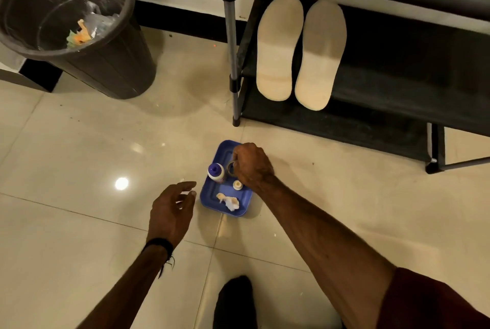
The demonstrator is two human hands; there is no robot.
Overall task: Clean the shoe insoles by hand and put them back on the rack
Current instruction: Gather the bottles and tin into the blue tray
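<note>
1. Insoles: the left insole (278, 47) and the right insole (320, 55), both cream, are lying side by side on a dark shelf of the shoe rack (397, 95), heels pointing toward the floor edge of the shelf and hanging slightly past it
2. The right hand (250, 165) is reaching down over the blue tray (212, 201) on the tiled floor (79, 143), its fingers curling around a small round container (231, 168); how firmly it is gripping I cannot tell
3. The left hand (171, 209) is hovering above the floor just left of the tray, fingers loosely spread and holding nothing, a dark band (159, 245) sitting at the wrist
4. In the tray, a white bottle with a blue cap (216, 171) is standing upright beside the container, a small pale cap (237, 184) is lying nearer the middle, and a crumpled stained wipe (229, 201) is resting at the near end
5. A dark bin (106, 63) holding scraps is standing by the wall, well apart from the tray
</note>
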